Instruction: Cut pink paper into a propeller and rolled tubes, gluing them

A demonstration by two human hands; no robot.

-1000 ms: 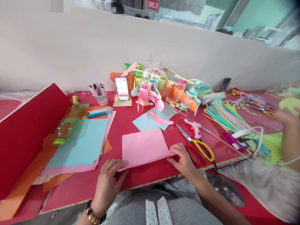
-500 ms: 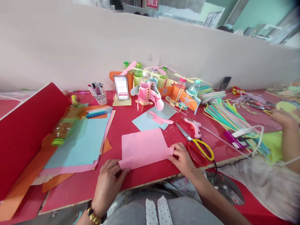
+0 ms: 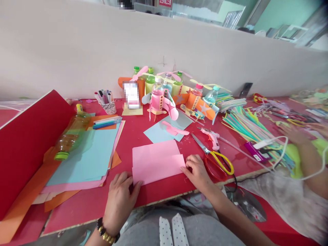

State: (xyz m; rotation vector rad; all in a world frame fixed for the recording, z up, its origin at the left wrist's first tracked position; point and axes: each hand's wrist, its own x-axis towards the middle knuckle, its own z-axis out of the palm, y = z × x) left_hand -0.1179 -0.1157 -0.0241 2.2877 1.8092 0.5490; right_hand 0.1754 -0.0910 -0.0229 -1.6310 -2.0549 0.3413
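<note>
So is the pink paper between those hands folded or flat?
Folded: the near part of the pink paper lies doubled over the rest, its edge crossing the sheet.

Soft, fairly bright light spreads evenly across the red table point(image 3: 128, 136) and pale far wall point(image 3: 77, 51); I cannot see its source. Shadows around the left hand point(image 3: 120, 193) and right hand point(image 3: 197, 171) are faint. The pink paper point(image 3: 157, 167) looks reasonably sharp. The phone screen point(image 3: 132, 94) glares white, its edges pixelated. At right, a co-worker's hand point(image 3: 294, 135) smears with blur. The far right corner darkens; the sides look stretched.
</note>
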